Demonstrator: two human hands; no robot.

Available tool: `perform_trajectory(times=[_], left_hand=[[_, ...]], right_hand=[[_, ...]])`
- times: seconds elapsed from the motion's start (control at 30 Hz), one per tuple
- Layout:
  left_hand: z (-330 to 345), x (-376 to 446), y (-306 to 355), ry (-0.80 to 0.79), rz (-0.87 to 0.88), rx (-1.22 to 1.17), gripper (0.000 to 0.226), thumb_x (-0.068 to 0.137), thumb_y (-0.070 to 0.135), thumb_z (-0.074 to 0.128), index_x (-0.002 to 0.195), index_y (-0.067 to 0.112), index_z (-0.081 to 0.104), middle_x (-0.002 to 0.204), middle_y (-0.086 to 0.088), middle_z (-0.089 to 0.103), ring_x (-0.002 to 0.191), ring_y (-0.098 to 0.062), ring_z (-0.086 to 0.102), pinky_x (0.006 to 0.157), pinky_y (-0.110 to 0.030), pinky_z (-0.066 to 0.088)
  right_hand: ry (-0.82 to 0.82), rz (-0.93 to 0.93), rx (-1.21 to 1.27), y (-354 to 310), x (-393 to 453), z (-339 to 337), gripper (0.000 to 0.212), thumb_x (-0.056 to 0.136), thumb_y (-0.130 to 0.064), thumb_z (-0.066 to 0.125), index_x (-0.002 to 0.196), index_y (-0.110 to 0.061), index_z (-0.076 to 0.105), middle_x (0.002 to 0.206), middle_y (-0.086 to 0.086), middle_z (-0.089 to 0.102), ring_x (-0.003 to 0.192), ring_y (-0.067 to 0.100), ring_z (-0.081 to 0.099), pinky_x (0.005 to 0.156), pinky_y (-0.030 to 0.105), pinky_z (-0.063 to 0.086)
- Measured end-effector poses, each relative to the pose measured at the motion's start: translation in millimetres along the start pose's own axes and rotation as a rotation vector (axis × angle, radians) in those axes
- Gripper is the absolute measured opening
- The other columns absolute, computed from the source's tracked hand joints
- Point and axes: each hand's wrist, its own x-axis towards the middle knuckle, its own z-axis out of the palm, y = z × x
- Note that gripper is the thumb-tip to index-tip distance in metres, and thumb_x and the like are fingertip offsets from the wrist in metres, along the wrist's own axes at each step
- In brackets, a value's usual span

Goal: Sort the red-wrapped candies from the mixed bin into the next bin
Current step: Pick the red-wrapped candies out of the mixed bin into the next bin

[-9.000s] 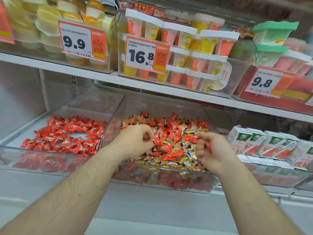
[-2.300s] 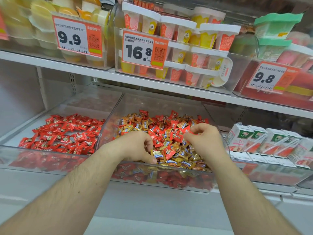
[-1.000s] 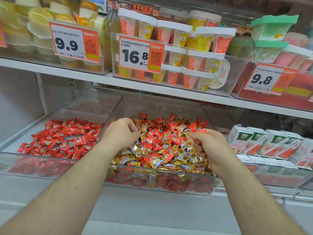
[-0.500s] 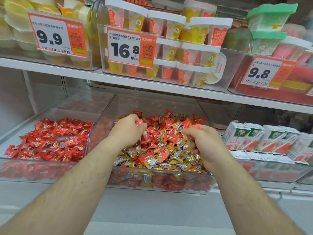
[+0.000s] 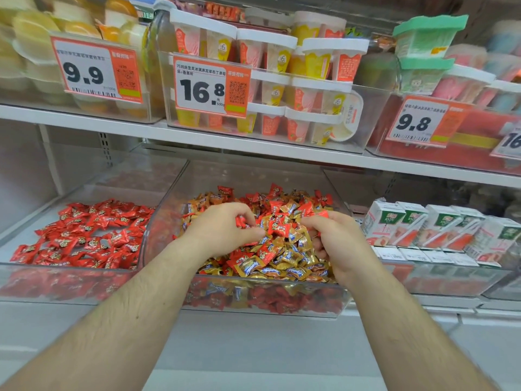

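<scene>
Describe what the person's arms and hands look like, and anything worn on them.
Both forearms are bare and hairy, with no sleeves in view. The left hand and right hand wear no gloves. No watch, bracelet or ring shows on either.

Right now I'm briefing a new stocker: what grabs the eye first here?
Both hands, left and right, dig into the mixed bin of red and gold candies, each holding red ones. Left of it lies the all-red bin. Above, orange price tags, with 16.8 in the middle.
</scene>
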Motion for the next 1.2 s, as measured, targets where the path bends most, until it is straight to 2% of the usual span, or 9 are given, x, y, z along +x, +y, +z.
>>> perform_trajectory(times=[0.07, 0.17, 0.4, 0.53, 0.67, 0.83, 0.93, 1.03, 1.2], left_hand=[[6, -2, 10, -0.125, 0.025, 0.132, 0.039, 0.073, 0.069, 0.067, 0.096, 0.037, 0.065, 0.111, 0.02, 0.057, 0.1, -0.007, 0.054, 0.083, -0.031, 0.049], [16, -1, 17, -0.218, 0.017, 0.293, 0.052, 0.07, 0.074, 0.065, 0.108, 0.039, 0.065, 0.112, 0.017, 0.058, 0.1, -0.01, 0.055, 0.082, -0.032, 0.052], [16, 2, 8, -0.095, 0.05, 0.124, 0.018, 0.09, 0.045, 0.063, 0.079, 0.03, 0.067, 0.088, 0.017, 0.064, 0.063, -0.009, 0.061, 0.057, -0.024, 0.046], [4, -5, 6, 0.075, -0.023, -0.408, 0.019, 0.093, 0.035, 0.063, 0.081, 0.022, 0.068, 0.071, 0.02, 0.061, 0.045, -0.002, 0.043, 0.047, -0.02, 0.034], [-26, -19, -1, 0.06, -0.186, -1.112, 0.017, 0.097, 0.026, 0.058, 0.081, 0.02, 0.061, 0.058, 0.006, 0.043, 0.054, -0.01, 0.032, 0.048, -0.024, 0.015], [-69, -41, -29, 0.062, -0.25, -1.365, 0.022, 0.1, 0.024, 0.05, 0.079, 0.017, 0.049, 0.058, 0.005, 0.043, 0.048, -0.007, 0.035, 0.04, -0.019, 0.015], [-92, -52, -59, 0.188, -0.331, -1.333, 0.019, 0.099, 0.02, 0.05, 0.08, 0.016, 0.051, 0.057, 0.004, 0.047, 0.044, -0.007, 0.039, 0.035, -0.017, 0.019], [-108, -62, -95, 0.327, -0.369, -0.955, 0.017, 0.095, 0.016, 0.053, 0.079, 0.014, 0.056, 0.059, 0.001, 0.055, 0.044, -0.009, 0.043, 0.037, -0.018, 0.022], [-119, -72, -137, 0.416, -0.405, -0.569, 0.019, 0.089, 0.009, 0.053, 0.071, 0.014, 0.057, 0.059, 0.0, 0.06, 0.046, -0.014, 0.045, 0.039, -0.017, 0.028]], right_hand=[[0.003, -0.006, -0.009, 0, 1, 0, 0.025, 0.085, -0.02, 0.068, 0.066, -0.018, 0.051, 0.066, -0.001, 0.045, 0.061, 0.018, 0.039, 0.054, 0.029, 0.032], [0.0, -0.006, -0.023, 0, 2, 1, 0.022, 0.085, -0.021, 0.067, 0.07, -0.018, 0.052, 0.067, -0.002, 0.047, 0.063, 0.017, 0.042, 0.056, 0.029, 0.032], [-0.011, 0.011, -0.041, -3, 2, 1, 0.02, 0.085, -0.022, 0.066, 0.078, -0.014, 0.049, 0.071, -0.002, 0.045, 0.064, 0.015, 0.04, 0.056, 0.028, 0.031], [-0.063, 0.065, 0.089, -12, -6, 8, 0.018, 0.088, -0.015, 0.063, 0.074, -0.013, 0.052, 0.068, 0.003, 0.045, 0.054, 0.015, 0.036, 0.047, 0.027, 0.026], [-0.224, 0.204, 0.403, -30, -17, 20, 0.012, 0.09, -0.014, 0.059, 0.079, -0.013, 0.053, 0.065, 0.002, 0.049, 0.049, 0.012, 0.037, 0.043, 0.022, 0.022], [-0.406, 0.282, 0.412, -47, -39, 58, 0.019, 0.07, -0.016, 0.065, 0.082, -0.01, 0.052, 0.067, 0.005, 0.05, 0.048, 0.012, 0.039, 0.035, 0.019, 0.023], [-0.514, 0.312, 0.323, -54, -47, 86, 0.021, 0.071, -0.015, 0.067, 0.087, -0.008, 0.056, 0.069, 0.006, 0.054, 0.047, 0.013, 0.041, 0.031, 0.018, 0.025], [-0.568, 0.316, 0.154, -69, -48, 116, 0.005, 0.085, -0.012, 0.064, 0.086, -0.008, 0.062, 0.071, 0.008, 0.059, 0.047, 0.014, 0.045, 0.033, 0.017, 0.031], [-0.666, 0.384, 0.015, -100, -43, 178, 0.011, 0.093, -0.015, 0.06, 0.086, -0.006, 0.059, 0.069, 0.012, 0.058, 0.042, 0.013, 0.053, 0.036, 0.015, 0.044]])
